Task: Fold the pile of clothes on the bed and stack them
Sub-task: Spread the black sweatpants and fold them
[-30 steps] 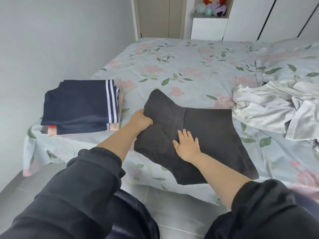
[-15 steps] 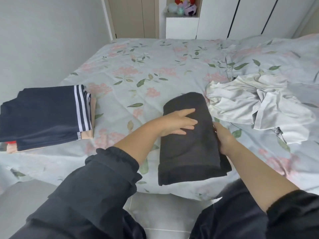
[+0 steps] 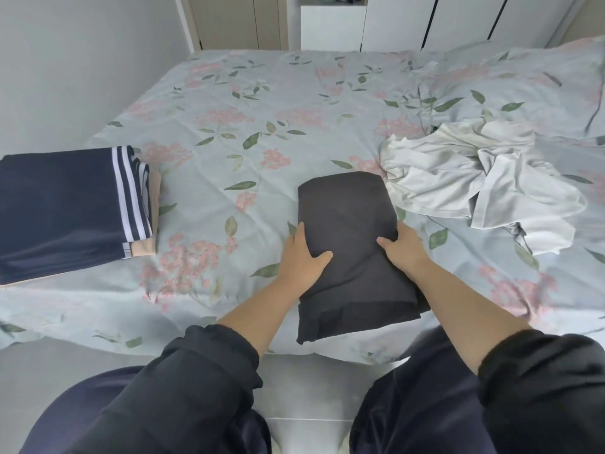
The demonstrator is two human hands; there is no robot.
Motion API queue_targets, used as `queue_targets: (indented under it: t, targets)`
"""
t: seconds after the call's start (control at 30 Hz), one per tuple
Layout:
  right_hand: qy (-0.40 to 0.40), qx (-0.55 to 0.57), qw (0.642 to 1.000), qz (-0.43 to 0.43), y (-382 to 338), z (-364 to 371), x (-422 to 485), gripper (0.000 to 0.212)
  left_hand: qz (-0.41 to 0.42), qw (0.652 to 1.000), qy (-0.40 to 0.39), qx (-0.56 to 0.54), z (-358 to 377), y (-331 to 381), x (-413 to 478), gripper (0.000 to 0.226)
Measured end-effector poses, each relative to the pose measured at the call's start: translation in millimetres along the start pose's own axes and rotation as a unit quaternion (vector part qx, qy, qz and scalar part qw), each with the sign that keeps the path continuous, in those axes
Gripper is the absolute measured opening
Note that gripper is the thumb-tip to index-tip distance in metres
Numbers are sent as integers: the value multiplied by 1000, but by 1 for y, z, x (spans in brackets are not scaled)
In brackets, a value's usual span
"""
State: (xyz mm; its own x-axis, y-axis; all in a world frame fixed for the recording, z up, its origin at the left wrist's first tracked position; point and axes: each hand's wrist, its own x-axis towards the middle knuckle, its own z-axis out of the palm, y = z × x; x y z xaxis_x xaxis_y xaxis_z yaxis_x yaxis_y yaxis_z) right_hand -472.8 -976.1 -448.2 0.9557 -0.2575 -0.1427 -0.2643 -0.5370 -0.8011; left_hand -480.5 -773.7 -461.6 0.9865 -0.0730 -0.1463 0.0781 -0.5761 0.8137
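A dark grey garment (image 3: 347, 217) lies folded into a narrow strip at the near edge of the bed (image 3: 248, 103). My left hand (image 3: 302, 253) grips its left side, thumb on top and fingers tucked under. My right hand (image 3: 401, 245) grips the right side the same way. At the far left sits the stack of folded clothes (image 3: 65, 204), a navy piece with white stripes on top and a beige one beneath. A crumpled white garment (image 3: 471, 178) lies unfolded just right of the dark one.
The floral sheet covers the whole bed, with a rumpled duvet or pillow (image 3: 523, 80) at the back right. A grey wall (image 3: 65, 60) runs along the left. White wardrobe doors (image 3: 425, 21) stand behind the bed. Grey floor tiles (image 3: 307, 388) show between my knees.
The spread dark garment has been folded over into a narrow strip. My left hand left its top and went to its left edge; both hands now grip its sides.
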Motion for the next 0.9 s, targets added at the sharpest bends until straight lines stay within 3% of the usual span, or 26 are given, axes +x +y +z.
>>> queue_targets:
  t: [0.1,0.2,0.3,0.4,0.47,0.6,0.73,0.9]
  targets:
    - [62,-112,992,-11,-6,10,-3,56,-37,990,-20,-131,-10,0,-5,71]
    - [145,-287,940,-116,-7,19,-13,70,-108,972,-92,-190,-21,-3,-7,47]
    - [77,-336,912,-222,1,25,-19,54,-147,954,-154,-209,-27,-6,-19,31]
    - [-5,-370,905,-209,12,27,-15,49,-158,953,-203,-163,-34,-5,-39,33]
    - [-17,-368,910,-190,14,28,-13,51,-118,973,-188,-58,-38,-8,-55,36]
    - [-5,-382,906,-179,12,32,-14,53,21,989,-55,134,-39,-12,-83,60]
    - [-5,-388,905,-172,10,33,-18,53,154,918,-33,364,-30,-14,-91,48]
    - [-6,-383,907,-174,9,32,-20,53,229,900,-120,351,-30,-18,-87,40]
